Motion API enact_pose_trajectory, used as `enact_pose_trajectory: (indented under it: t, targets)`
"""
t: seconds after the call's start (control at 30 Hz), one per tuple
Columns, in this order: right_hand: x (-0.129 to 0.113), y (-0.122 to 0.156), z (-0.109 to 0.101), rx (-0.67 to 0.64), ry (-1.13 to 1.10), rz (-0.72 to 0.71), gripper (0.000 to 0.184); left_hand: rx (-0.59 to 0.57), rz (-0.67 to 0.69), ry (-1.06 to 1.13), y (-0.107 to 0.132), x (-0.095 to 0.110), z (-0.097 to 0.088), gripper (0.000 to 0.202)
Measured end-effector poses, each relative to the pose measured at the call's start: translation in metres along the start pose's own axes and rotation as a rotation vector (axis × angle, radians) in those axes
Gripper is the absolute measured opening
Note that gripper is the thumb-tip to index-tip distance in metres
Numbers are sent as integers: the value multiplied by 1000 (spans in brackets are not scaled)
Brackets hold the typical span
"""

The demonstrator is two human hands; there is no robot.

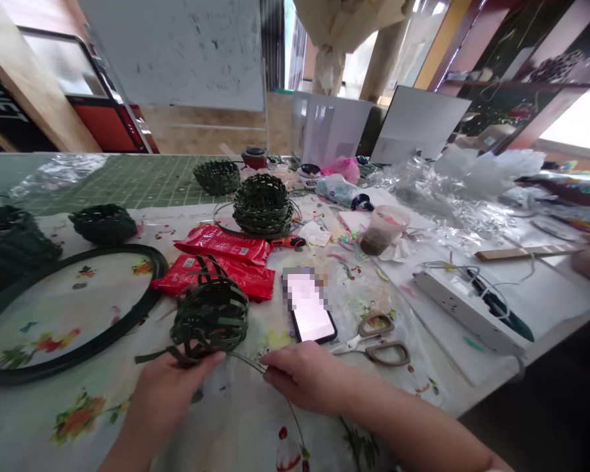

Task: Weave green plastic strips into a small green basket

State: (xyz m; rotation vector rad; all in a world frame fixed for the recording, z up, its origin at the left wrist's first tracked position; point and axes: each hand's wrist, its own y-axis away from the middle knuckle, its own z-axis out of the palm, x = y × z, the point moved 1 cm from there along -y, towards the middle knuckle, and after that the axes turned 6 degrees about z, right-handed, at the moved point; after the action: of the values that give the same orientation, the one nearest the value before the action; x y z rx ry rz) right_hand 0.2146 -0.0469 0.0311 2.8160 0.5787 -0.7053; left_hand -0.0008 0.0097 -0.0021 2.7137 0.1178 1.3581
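Observation:
A small, partly woven basket of dark green strips [211, 313] stands in front of me, with loose strip ends sticking up and out to its left. My left hand [179, 377] is closed on the near edge of this basket, thumb along its side. From there a thin green strip [246, 360] runs right to my right hand [299, 373], which pinches it between thumb and fingers. The strip's tail hangs down past that hand toward me. Just beyond my right hand lies a lit phone [309, 306]. Scissors [378, 339] with brown handles rest to the right.
Red packets [226, 262] lie behind the basket, near an orange-handled tool [289, 242]. A dark green coil [160, 262] lies left. Finished-looking baskets [261, 204] stand farther back. A cup [386, 228] and a white power strip [465, 308] are at right, by crumpled clear plastic [437, 196].

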Motion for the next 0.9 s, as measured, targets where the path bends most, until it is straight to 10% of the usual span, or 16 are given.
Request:
enact_pose_trajectory:
  t: [0.17, 0.4, 0.57, 0.9]
  targets:
    - [3, -3, 4, 45, 38, 32, 21, -25, 12, 53, 1, 5, 0, 36]
    - [47, 10, -35, 539, -75, 428, 38, -10, -44, 114, 10, 9, 5, 44]
    - [55, 17, -44, 277, 194, 724, 84, 6, 0, 117, 7, 5, 4, 42]
    - [38, 4, -10, 134, 305, 701, 103, -81, -4, 122, 3, -3, 4, 43]
